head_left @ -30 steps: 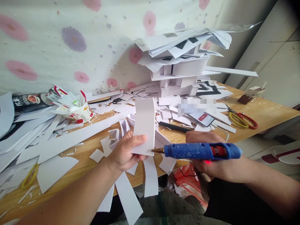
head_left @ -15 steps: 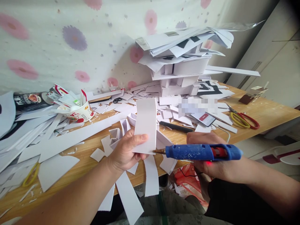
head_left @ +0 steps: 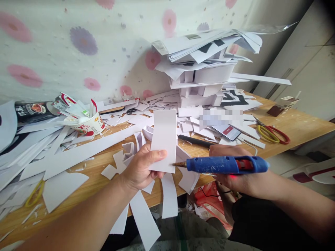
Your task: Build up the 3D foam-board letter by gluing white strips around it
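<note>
My left hand (head_left: 145, 167) pinches the lower left of a white foam board strip (head_left: 164, 134), thumb on its face and fingers behind. The strip stands almost upright above the table's front edge. In my right hand (head_left: 235, 181) is a blue hot glue gun (head_left: 220, 164), lying level and pointing left. Its brown nozzle is at the strip's right edge, near the bottom corner. A red light glows under its body. The fingers around its handle are largely hidden. Small folded white pieces (head_left: 128, 150) lie behind my left hand.
White scraps cover much of the wooden table (head_left: 300, 120). A paper cup (head_left: 90, 127) of packets stands left. Scissors (head_left: 273, 134), a phone (head_left: 227, 131) and a black stick-like tool (head_left: 196, 140) lie right. A white board model (head_left: 201, 94) piled with sheets rises behind. Strips (head_left: 145, 219) overhang the front edge.
The glue gun's nozzle has moved slightly up along the strip's right edge, and the gun tilts a little differently. The strip has shifted slightly right in my left hand's grip.
</note>
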`<state>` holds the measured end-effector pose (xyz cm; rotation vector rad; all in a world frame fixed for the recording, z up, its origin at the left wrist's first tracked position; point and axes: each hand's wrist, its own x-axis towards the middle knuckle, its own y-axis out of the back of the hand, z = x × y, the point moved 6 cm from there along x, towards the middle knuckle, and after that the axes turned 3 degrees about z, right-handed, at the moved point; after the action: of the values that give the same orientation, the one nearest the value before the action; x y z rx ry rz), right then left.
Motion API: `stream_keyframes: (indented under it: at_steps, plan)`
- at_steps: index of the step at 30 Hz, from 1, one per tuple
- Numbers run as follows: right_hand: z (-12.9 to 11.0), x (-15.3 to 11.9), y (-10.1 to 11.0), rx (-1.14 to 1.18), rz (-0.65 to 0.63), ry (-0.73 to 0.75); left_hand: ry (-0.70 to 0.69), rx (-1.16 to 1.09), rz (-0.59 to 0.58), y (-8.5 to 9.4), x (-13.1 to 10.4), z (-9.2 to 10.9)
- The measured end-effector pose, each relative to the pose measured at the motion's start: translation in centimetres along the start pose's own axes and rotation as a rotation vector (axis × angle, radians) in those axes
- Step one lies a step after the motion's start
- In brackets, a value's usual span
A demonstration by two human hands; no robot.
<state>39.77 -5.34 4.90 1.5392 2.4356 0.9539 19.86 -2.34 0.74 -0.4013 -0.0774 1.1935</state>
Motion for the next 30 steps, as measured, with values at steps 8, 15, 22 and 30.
stream_keyframes:
  at_steps: [8, 15, 22, 30]
  plan:
    - [0.1, 0.5, 0.8, -0.003, 0.146, 0.010, -0.014, -0.023, -0.097, -0.5, -0.5, -0.1]
    - [-1.5, 0.2, -0.6, 0.046, 0.023, 0.035, -0.013, -0.166, -0.218, -0.9, -0.5, -0.4]
    - [-0.3, 0.3, -0.4, 0.024, 0.143, 0.046, -0.044, -0.271, -0.401, -2.1, -0.7, 0.1]
    - [0.2, 0.0, -0.9, 0.052, 0.147, 0.037, -0.036, -0.310, -0.505, -2.8, -0.7, 0.2]
